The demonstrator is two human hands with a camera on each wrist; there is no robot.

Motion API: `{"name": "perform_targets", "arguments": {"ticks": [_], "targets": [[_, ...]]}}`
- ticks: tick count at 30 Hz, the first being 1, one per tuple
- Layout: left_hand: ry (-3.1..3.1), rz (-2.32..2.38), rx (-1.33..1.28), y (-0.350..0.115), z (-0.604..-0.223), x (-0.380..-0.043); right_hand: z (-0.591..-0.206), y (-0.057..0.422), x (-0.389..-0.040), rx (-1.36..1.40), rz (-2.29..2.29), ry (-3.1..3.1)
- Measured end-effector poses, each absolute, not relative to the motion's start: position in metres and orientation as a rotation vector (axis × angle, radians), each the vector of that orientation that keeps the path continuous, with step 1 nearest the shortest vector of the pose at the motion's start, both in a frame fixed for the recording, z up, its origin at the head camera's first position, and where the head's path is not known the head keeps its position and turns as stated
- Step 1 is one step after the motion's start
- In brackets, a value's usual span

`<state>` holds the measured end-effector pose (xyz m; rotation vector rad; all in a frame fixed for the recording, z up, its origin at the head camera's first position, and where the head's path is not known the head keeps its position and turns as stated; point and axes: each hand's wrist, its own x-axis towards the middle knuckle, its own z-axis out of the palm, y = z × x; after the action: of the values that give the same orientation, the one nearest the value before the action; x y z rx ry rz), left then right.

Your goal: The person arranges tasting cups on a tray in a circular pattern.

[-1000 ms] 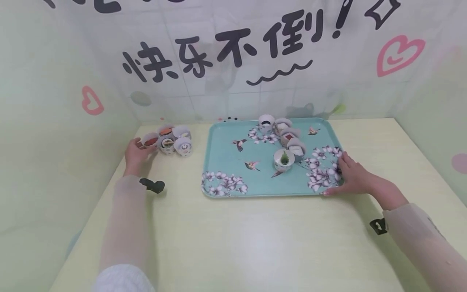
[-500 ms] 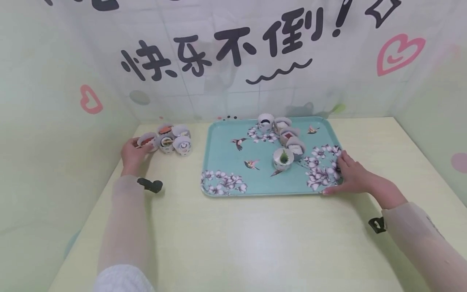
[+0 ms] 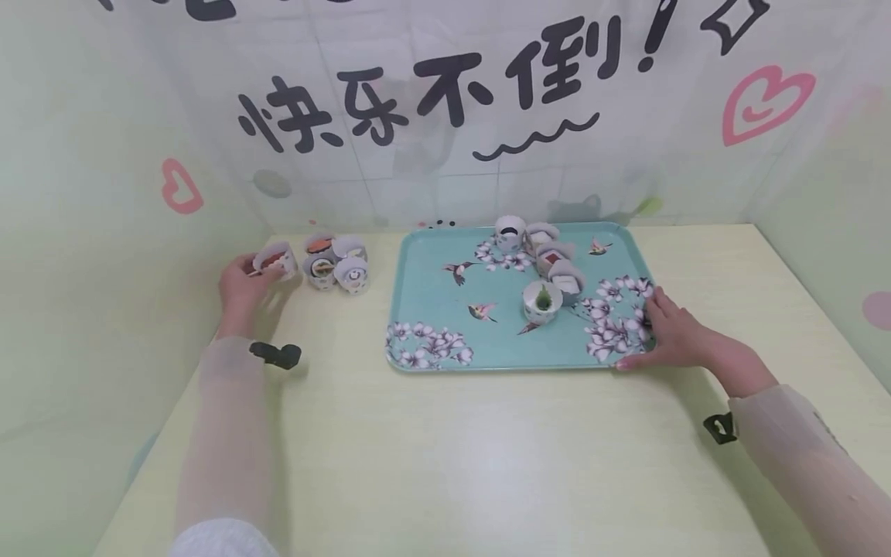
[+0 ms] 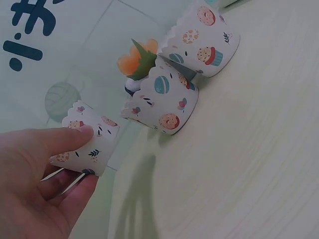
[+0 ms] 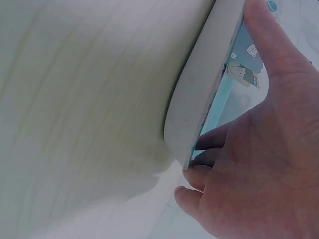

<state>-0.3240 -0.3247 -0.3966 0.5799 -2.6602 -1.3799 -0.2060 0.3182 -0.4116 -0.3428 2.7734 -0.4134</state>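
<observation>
My left hand (image 3: 242, 292) holds a small paper baking cup (image 3: 276, 261) with red contents. In the left wrist view the thumb presses one side of this cup (image 4: 96, 142), fingers beneath and behind; it is tilted and printed with sweets. Right of it, several similar baking cups (image 3: 353, 276) with varied contents stand close together on the table. At the blue tray (image 3: 445, 302) my right hand (image 3: 678, 333) spans the near right corner, thumb at the front rim, fingers at the right rim. The right wrist view shows those fingers bent at the tray's edge (image 5: 192, 99).
Several more baking cups (image 3: 541, 302) stand on the tray in a slanting row from back middle to centre right. The pale table (image 3: 452, 449) extends in front. A white wall (image 3: 431, 178) with black lettering closes off the back, and pale side walls stand left and right.
My left hand has taken hold of the red-filled baking cup and drawn it left and slightly up, apart from the group. The right hand stays at the tray corner.
</observation>
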Motion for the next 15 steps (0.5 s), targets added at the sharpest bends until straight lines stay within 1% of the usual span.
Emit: {"name": "perform_targets", "arguments": {"ticks": [10, 15], "targets": [[-2.733, -1.342, 0.477, -0.326, -0.378, -0.318, -0.412, 0.318, -0.206, -0.345, -0.399, 2.776], [-2.732, -1.323, 0.369, -0.319, -0.368, -0.317, -0.413, 0.318, -0.206, -0.341, -0.394, 2.777]]}}
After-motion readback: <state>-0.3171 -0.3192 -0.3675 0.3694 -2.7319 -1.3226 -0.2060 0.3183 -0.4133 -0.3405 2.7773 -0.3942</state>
